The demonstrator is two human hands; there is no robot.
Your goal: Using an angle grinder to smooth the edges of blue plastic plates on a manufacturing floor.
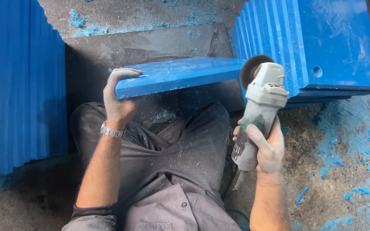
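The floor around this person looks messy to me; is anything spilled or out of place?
Yes. Blue shavings and dust are strewn over the gray floor, thickest at the right, with flecks on the trousers. The left hand holds a blue slab tilted over the lap; the right hand grips an angle grinder at its end.

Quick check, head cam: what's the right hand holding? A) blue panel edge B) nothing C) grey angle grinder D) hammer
C: the right hand grips the body of the grey angle grinder, its disc at the end of the blue panel, which the left hand steadies.
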